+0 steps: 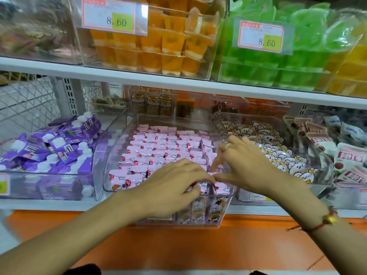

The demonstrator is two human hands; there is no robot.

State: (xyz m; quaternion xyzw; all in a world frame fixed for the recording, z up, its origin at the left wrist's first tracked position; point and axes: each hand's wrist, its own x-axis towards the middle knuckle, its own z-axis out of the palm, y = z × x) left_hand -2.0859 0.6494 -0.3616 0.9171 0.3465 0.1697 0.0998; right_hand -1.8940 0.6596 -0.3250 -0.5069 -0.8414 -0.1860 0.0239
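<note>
Head view here, looking down at a shop shelf where a person is fiddling with a clear bin packed with rows of little pink packets. The left hand sits at the front edge of the bin with its fingers curled down over the nearest row, so it's got hold of a few packets right under the fingertips. The right hand is just beside it, a bit further back and to the right. Its index finger pokes straight down among the packets and its thumb stretches out toward the left hand, nearly touching it. There's a pink packet sitting between that finger and thumb, but honestly can't tell if it's really pinched or just touched. There's a ring on that hand and a red string bracelet on the wrist. The rest of the packets fill the bin behind both hands, standing in neat lines. Left of the bin is a tub of purple pouches with white caps, and right of it are bear-print packets. The white shelf board above carries orange jelly cups and green jelly cups, each with a price tag reading 8.60. An orange ledge runs below the arms.
</note>
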